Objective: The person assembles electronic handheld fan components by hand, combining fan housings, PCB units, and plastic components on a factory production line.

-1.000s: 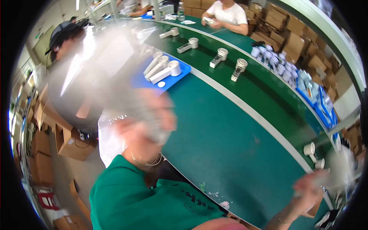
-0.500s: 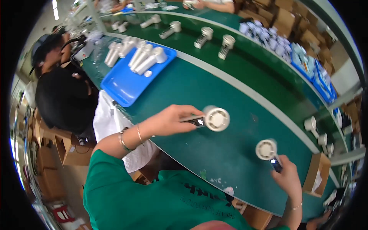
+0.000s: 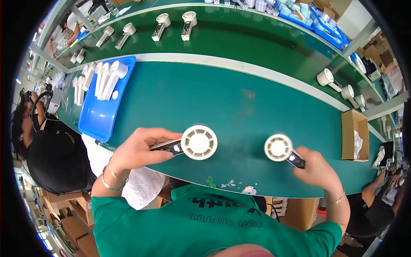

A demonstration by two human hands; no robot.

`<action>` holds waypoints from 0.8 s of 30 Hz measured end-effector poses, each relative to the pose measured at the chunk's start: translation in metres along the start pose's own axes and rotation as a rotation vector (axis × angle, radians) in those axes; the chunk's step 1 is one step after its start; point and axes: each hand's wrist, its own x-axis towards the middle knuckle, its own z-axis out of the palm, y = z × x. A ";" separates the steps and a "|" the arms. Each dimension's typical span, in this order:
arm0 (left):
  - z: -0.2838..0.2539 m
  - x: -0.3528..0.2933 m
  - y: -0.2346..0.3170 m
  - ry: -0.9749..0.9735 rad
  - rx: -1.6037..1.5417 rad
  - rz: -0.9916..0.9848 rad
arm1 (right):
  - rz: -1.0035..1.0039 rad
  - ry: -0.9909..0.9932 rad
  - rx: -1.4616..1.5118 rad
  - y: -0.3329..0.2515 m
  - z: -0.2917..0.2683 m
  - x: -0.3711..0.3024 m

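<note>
My left hand (image 3: 139,150) is closed around the dark handle of a white handheld fan (image 3: 199,142). Its round, spoked head faces up, and a small light glows on the handle. On the other side, my right hand (image 3: 316,169) grips a second white handheld fan (image 3: 277,147) by its handle, which also shows a lit spot. Both fans are held apart from each other over the green tabletop (image 3: 231,103), heads turned inward. The right fan's head looks slightly blurred.
A blue tray (image 3: 98,118) with several white fan bodies (image 3: 113,79) lies at the left. Several more fans (image 3: 189,25) rest on the green conveyor beyond. An open cardboard box (image 3: 349,137) stands at the right. Co-workers (image 3: 55,158) are at both sides.
The whole view has turned, so the tray and conveyor sit differently in the picture. Both hands keep hold of their fans, which now appear more level with each other.
</note>
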 end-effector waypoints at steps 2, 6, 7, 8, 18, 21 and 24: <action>0.000 0.002 -0.013 0.014 0.167 -0.097 | -0.046 0.002 -0.185 0.004 0.001 -0.002; 0.002 -0.005 -0.018 0.075 0.387 -0.025 | -0.083 0.058 0.179 -0.012 -0.004 -0.005; 0.006 -0.006 -0.020 0.088 0.303 -0.013 | 0.111 -0.070 -0.013 0.004 0.004 0.003; 0.010 0.008 -0.032 0.117 0.284 -0.086 | 0.106 -0.078 0.001 0.014 0.008 0.011; 0.019 -0.043 0.039 0.627 -0.115 0.892 | -1.160 1.406 0.677 -0.053 -0.054 -0.069; 0.003 -0.048 0.043 0.620 0.586 0.886 | -0.559 1.102 0.509 -0.009 -0.033 -0.116; 0.002 -0.033 0.042 0.364 0.577 0.337 | 0.024 0.603 0.188 -0.023 -0.020 -0.075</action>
